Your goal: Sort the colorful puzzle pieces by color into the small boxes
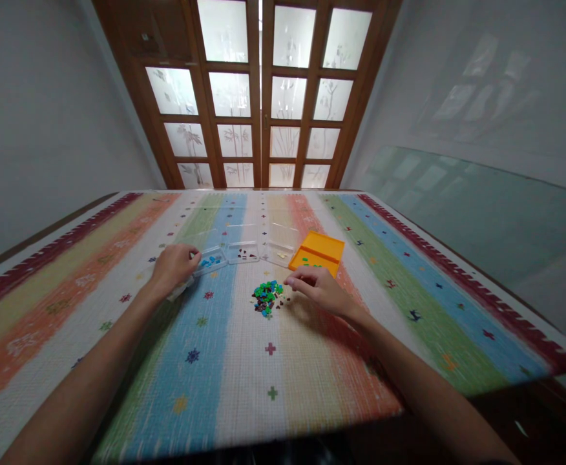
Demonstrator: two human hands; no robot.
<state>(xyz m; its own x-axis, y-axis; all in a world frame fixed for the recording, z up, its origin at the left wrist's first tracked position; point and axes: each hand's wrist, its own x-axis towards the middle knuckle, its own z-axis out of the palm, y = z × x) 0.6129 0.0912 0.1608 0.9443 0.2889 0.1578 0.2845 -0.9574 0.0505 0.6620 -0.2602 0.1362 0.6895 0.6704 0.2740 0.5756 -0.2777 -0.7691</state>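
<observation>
A small heap of tiny coloured pieces (266,297), green, blue and dark, lies on the striped tablecloth (234,361). My right hand (318,289) rests just right of the heap, fingers curled in a pinch near its edge; whether it holds a piece is too small to see. My left hand (172,266) sits curled at the left end of a row of clear plastic trays, beside the tray with blue pieces (210,261). A second clear tray (244,252) holds a few dark pieces, and a third (279,254) a few pale ones. An orange tray (318,252) holds some green pieces.
The table's far edge meets a wooden door with frosted glass panes (261,97). A white wall runs along the left, and a glass-fronted wall (481,213) along the right. The table's near edge (244,445) is close to my body.
</observation>
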